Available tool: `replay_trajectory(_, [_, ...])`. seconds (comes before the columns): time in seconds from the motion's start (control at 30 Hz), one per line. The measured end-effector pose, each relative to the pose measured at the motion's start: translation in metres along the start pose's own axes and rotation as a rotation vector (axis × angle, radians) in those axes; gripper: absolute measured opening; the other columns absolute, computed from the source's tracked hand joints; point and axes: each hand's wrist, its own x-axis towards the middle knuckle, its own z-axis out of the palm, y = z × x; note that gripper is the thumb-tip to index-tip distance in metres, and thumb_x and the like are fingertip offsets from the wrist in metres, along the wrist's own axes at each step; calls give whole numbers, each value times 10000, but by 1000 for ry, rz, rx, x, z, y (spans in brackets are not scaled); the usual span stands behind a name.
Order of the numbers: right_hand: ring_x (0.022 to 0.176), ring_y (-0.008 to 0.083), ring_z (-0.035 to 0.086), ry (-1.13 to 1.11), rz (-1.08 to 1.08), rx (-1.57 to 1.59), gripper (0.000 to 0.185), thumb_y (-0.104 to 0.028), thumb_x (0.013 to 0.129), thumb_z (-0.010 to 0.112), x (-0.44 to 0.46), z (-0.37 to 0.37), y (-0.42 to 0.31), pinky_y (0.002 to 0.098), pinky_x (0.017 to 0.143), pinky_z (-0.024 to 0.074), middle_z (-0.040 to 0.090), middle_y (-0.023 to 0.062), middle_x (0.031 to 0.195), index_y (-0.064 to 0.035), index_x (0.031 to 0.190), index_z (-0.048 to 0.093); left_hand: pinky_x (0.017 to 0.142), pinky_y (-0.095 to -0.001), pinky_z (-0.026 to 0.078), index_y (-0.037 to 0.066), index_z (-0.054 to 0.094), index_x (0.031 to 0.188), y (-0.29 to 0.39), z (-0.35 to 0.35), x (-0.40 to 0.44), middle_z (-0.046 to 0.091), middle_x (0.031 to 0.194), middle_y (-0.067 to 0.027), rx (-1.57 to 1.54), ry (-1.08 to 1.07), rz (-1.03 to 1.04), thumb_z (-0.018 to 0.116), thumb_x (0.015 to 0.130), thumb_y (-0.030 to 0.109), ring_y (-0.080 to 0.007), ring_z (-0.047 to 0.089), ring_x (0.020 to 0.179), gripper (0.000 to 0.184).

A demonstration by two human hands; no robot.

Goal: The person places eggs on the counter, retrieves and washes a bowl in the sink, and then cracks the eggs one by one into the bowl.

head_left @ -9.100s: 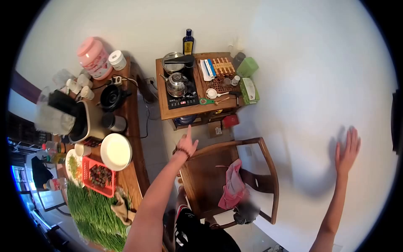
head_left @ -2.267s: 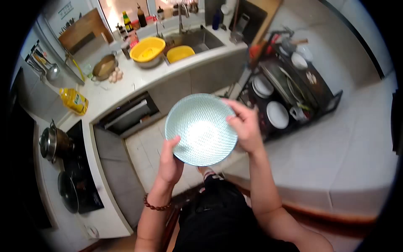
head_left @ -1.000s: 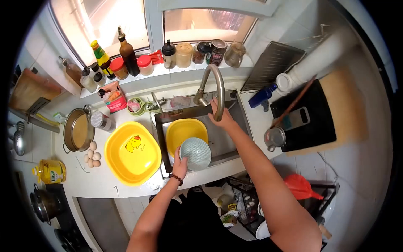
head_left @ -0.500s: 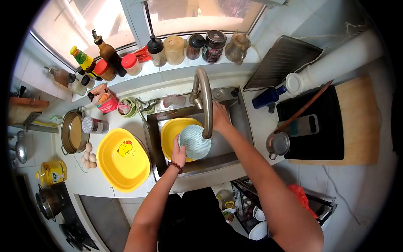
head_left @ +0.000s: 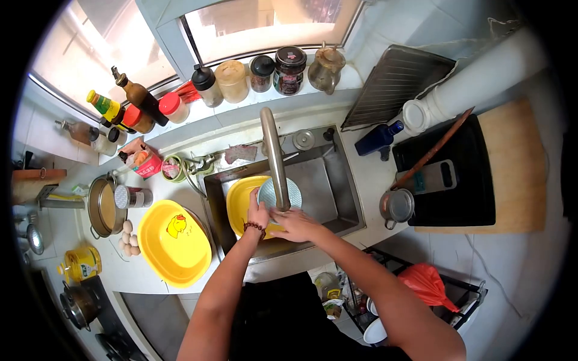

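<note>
A light blue, textured bowl [head_left: 294, 192] is held in the sink beneath the curved metal faucet [head_left: 273, 147]. My left hand [head_left: 257, 213] grips its left rim, with a beaded bracelet at the wrist. At the bowl's near edge, my right hand [head_left: 295, 225] reaches in under the spout with its fingers stretched out against the bowl. The faucet hides part of the bowl, and some right fingertips are hard to make out. Behind and left of the bowl, a yellow basin [head_left: 236, 195] sits in the metal sink [head_left: 325, 180].
A larger yellow tub [head_left: 174, 253] with a duck print stands on the left counter, beside several eggs [head_left: 127, 237] and a pot [head_left: 96, 207]. Jars and bottles line the windowsill. To the right are a blue bottle [head_left: 376, 138], a metal cup [head_left: 397, 207] and a black board [head_left: 469, 174].
My right hand has come from the faucet's base down to the bowl's near edge. My left hand still holds the bowl. The view has shifted slightly.
</note>
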Motion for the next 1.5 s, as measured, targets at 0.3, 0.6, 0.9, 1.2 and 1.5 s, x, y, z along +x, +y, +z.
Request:
replay_trajectory(0.3, [861, 337, 735, 297, 166, 33, 212, -77, 896, 716, -5, 18, 36, 395, 749, 573, 757, 164, 940, 46, 1067, 686, 1059, -501, 475, 147, 447, 1514, 53, 41, 9, 590, 1404, -292, 303, -177, 85, 646, 951, 402, -495, 571, 1273, 649])
replay_trajectory(0.6, [790, 106, 659, 676, 127, 1145, 241, -95, 838, 821, 1, 27, 19, 320, 721, 559, 740, 29, 865, 43, 1007, 720, 1082, -470, 492, 119, 585, 1451, 27, 15, 32, 632, 1379, -231, 353, -331, 426, 640, 984, 493, -373, 587, 1313, 601])
replay_trajectory(0.9, [895, 472, 692, 178, -23, -168, 228, -35, 834, 649, 18, 39, -12, 553, 811, 568, 717, 250, 926, -15, 1057, 694, 838, -507, 610, 25, 526, 1471, 32, -6, -9, 670, 1303, -189, -267, 85, -512, 653, 965, 463, -354, 662, 1182, 681])
replay_trajectory(1.2, [814, 469, 706, 39, 1, -311, 142, -50, 877, 597, 8, 52, 16, 546, 772, 577, 693, 285, 832, 15, 921, 716, 1071, -457, 472, 54, 536, 1424, -9, 14, -12, 676, 1262, -297, -31, 144, -300, 582, 787, 70, -470, 633, 1210, 639])
replay_trajectory(1.5, [877, 453, 707, 208, -108, -282, 156, -13, 846, 646, 14, 29, 13, 541, 789, 574, 718, 256, 904, -17, 987, 711, 1041, -466, 515, 97, 488, 1478, 13, 1, 1, 690, 1263, -263, 278, 100, -261, 570, 840, 23, -449, 644, 1208, 647])
